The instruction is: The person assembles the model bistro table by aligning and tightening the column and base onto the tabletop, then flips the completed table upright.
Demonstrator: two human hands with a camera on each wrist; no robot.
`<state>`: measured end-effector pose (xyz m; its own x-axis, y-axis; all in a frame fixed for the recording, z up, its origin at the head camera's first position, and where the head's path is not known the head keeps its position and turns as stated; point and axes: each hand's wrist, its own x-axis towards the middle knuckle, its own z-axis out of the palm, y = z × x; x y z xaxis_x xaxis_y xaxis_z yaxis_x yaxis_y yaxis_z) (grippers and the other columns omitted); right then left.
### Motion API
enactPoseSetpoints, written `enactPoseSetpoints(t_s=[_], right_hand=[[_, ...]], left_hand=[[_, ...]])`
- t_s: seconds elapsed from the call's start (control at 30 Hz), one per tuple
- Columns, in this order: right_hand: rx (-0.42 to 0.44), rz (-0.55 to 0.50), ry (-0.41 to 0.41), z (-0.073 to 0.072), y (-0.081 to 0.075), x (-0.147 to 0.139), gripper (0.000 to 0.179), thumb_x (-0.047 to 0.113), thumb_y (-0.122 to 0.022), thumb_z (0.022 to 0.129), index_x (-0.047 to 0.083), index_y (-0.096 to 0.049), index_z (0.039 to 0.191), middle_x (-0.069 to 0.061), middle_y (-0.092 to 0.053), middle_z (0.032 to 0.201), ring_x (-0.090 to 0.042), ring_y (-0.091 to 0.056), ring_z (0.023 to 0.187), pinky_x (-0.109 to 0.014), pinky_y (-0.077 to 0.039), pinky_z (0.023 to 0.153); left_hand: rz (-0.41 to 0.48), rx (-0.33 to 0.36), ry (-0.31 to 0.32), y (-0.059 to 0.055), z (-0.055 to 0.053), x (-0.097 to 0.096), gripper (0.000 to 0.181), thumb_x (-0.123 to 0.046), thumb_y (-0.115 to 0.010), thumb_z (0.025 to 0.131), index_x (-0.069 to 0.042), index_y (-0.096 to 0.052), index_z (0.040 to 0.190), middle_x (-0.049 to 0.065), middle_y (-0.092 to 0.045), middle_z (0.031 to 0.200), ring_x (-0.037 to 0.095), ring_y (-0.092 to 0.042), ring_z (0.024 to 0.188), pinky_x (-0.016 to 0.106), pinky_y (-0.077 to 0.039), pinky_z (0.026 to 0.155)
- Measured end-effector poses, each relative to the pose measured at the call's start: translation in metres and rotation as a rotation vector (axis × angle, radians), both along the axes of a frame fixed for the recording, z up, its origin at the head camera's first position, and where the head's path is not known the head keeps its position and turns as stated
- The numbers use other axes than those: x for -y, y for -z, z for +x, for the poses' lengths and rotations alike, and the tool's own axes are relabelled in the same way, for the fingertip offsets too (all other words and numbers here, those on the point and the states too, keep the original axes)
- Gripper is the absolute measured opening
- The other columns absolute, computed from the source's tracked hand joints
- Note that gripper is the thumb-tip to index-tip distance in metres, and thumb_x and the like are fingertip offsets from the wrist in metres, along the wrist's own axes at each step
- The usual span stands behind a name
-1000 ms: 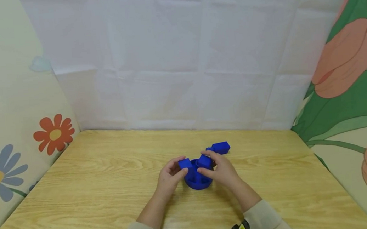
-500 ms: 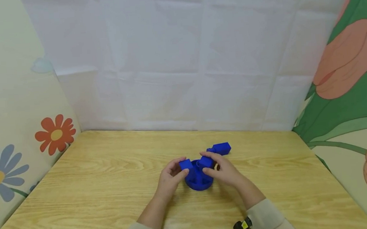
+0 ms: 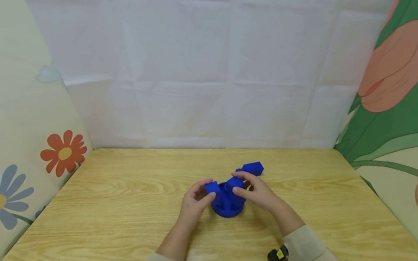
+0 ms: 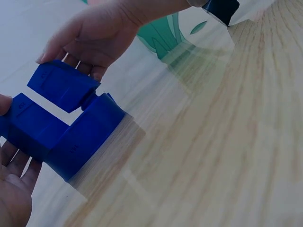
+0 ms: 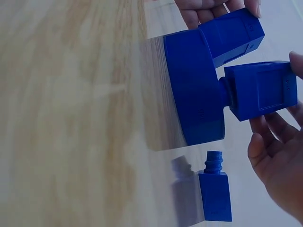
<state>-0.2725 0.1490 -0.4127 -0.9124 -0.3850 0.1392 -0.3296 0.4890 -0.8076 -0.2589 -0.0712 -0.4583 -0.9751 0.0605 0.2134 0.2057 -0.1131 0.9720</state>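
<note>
A round blue holder (image 3: pixel 228 213) with inner dividers stands on the table, its curved wall plain in the right wrist view. On its left side my left hand (image 3: pixel 193 202) grips a blue square-bodied block (image 3: pixel 213 188) between thumb and fingers; its lower end is hidden inside the holder. My right hand (image 3: pixel 258 191) holds a bottle-shaped blue block (image 5: pixel 262 90) with thumb and fingers, neck down, at the holder's right side. That narrow neck shows at the rim, and I cannot tell how deep it sits. Beyond the right hand lies another bottle-shaped blue block (image 5: pixel 215 196) with a ribbed neck.
The wood-grain table (image 3: pixel 127 217) runs back to a white sheet (image 3: pixel 191 87). Flower-printed cloths flank it at left and right. A dark strapped device (image 3: pixel 277 256) is at the right wrist, near the tabletop.
My right thumb has shifted slightly to the right along its block, and that block has turned a little. My left hand keeps its grip on its block; the holder stays nearly in place.
</note>
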Motion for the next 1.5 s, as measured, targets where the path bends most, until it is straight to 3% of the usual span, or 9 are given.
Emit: enactPoseSetpoints(t_s=[0.2, 0.3, 0.47, 0.6, 0.8, 0.97, 1.07, 1.3, 1.5], right_hand=[[0.077, -0.064, 0.137, -0.001, 0.006, 0.004, 0.052, 0.033, -0.07, 0.09, 0.01, -0.055, 0.134, -0.009, -0.061, 0.128, -0.023, -0.057, 0.109, -0.04, -0.05, 0.092], [0.059, -0.13, 0.141, 0.0, 0.009, 0.003, 0.044, 0.027, -0.065, 0.094, 0.007, -0.055, 0.132, -0.015, -0.061, 0.128, -0.028, -0.056, 0.117, -0.046, -0.049, 0.099], [-0.01, -0.289, 0.083, -0.001, 0.014, -0.001, 0.032, 0.005, -0.045, 0.099, -0.01, -0.056, 0.125, -0.03, -0.057, 0.128, -0.008, -0.058, 0.105, -0.029, -0.052, 0.088], [0.026, -0.347, 0.074, -0.002, 0.015, -0.004, 0.033, 0.003, -0.043, 0.098, -0.013, -0.055, 0.124, -0.033, -0.056, 0.127, 0.003, -0.055, 0.096, -0.021, -0.051, 0.081], [0.102, -0.334, 0.092, -0.001, 0.016, -0.012, 0.032, 0.01, -0.05, 0.099, -0.006, -0.054, 0.127, -0.017, -0.059, 0.112, -0.008, -0.055, 0.095, -0.03, -0.054, 0.084], [0.103, -0.294, 0.067, 0.001, 0.019, -0.018, 0.035, 0.013, -0.052, 0.1, -0.001, -0.052, 0.132, -0.003, -0.051, 0.094, -0.013, -0.057, 0.087, -0.03, -0.054, 0.078], [0.086, -0.269, 0.04, 0.001, 0.019, -0.019, 0.04, 0.013, -0.051, 0.1, 0.001, -0.05, 0.137, -0.005, -0.05, 0.094, -0.017, -0.058, 0.086, -0.03, -0.053, 0.074], [0.125, -0.232, -0.006, 0.002, 0.017, -0.019, 0.045, 0.016, -0.047, 0.1, 0.003, -0.046, 0.143, -0.021, -0.052, 0.127, -0.025, -0.053, 0.085, -0.032, -0.05, 0.076], [0.132, -0.253, 0.009, 0.003, 0.017, -0.019, 0.041, 0.014, -0.053, 0.1, -0.001, -0.045, 0.137, -0.025, -0.052, 0.122, -0.016, -0.053, 0.085, -0.028, -0.05, 0.073]], left_hand=[[0.006, 0.008, -0.003, -0.001, 0.001, 0.0, 0.043, 0.006, -0.065, 0.086, 0.011, -0.055, 0.127, 0.027, -0.061, 0.127, -0.001, -0.062, 0.1, 0.015, -0.049, 0.09], [0.01, 0.011, -0.003, 0.0, 0.0, 0.0, 0.043, 0.006, -0.065, 0.085, 0.011, -0.055, 0.127, 0.027, -0.061, 0.127, -0.001, -0.062, 0.1, 0.015, -0.049, 0.09], [0.007, 0.009, -0.008, 0.0, 0.0, -0.001, 0.043, 0.006, -0.065, 0.085, 0.01, -0.056, 0.126, 0.027, -0.061, 0.127, -0.001, -0.062, 0.1, 0.015, -0.049, 0.09], [0.003, 0.009, -0.009, -0.001, 0.001, -0.001, 0.043, 0.005, -0.065, 0.085, 0.01, -0.057, 0.126, 0.027, -0.061, 0.127, -0.001, -0.062, 0.1, 0.015, -0.049, 0.09], [0.006, 0.01, -0.013, -0.001, 0.0, -0.002, 0.043, 0.006, -0.065, 0.085, 0.011, -0.056, 0.127, 0.027, -0.062, 0.126, -0.002, -0.062, 0.1, 0.015, -0.049, 0.09], [0.007, 0.015, -0.015, 0.0, 0.0, -0.002, 0.043, 0.007, -0.065, 0.084, 0.01, -0.057, 0.126, 0.026, -0.062, 0.125, -0.001, -0.062, 0.099, 0.015, -0.049, 0.089], [0.005, 0.015, -0.014, 0.0, 0.0, -0.001, 0.042, 0.006, -0.065, 0.085, 0.008, -0.058, 0.126, 0.026, -0.062, 0.126, 0.0, -0.062, 0.099, 0.015, -0.049, 0.089], [0.003, 0.012, -0.009, 0.0, 0.0, -0.001, 0.042, 0.006, -0.066, 0.085, 0.008, -0.058, 0.126, 0.027, -0.062, 0.126, 0.0, -0.062, 0.1, 0.015, -0.049, 0.089], [0.01, 0.012, -0.009, 0.0, -0.001, -0.002, 0.043, 0.006, -0.066, 0.085, 0.009, -0.057, 0.126, 0.027, -0.062, 0.125, 0.0, -0.062, 0.099, 0.015, -0.049, 0.089]])
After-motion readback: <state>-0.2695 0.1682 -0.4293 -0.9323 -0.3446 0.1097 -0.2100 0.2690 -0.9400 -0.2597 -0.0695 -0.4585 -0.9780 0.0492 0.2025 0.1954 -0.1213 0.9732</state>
